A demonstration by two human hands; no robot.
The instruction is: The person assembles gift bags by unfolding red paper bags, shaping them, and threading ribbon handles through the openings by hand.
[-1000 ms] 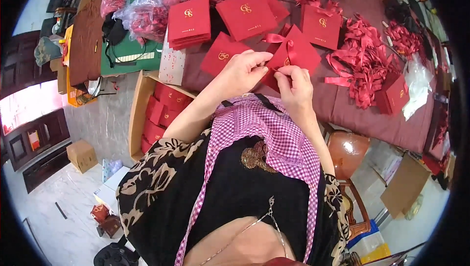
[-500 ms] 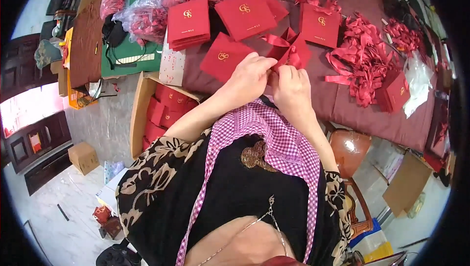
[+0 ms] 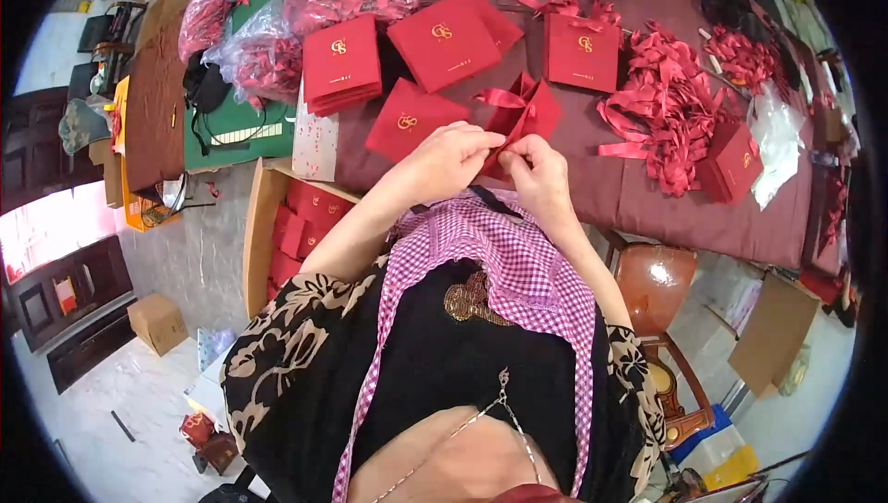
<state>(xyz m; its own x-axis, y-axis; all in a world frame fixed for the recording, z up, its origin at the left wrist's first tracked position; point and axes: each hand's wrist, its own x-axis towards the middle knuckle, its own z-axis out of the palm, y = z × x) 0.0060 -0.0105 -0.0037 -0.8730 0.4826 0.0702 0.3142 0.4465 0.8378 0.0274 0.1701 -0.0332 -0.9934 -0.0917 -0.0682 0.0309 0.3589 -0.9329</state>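
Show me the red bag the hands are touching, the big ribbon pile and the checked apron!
Red bag (image 3: 546, 114), head view: its right side panel.
Ribbon pile (image 3: 666, 100), head view: its tangled middle.
Checked apron (image 3: 507, 246), head view: its bunched cloth.

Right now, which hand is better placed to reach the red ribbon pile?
Probably the right hand: the ribbon pile lies to its right, nearer than to the left hand. Both are at the red bag.

The red bag (image 3: 543, 114) has changed its tilt.
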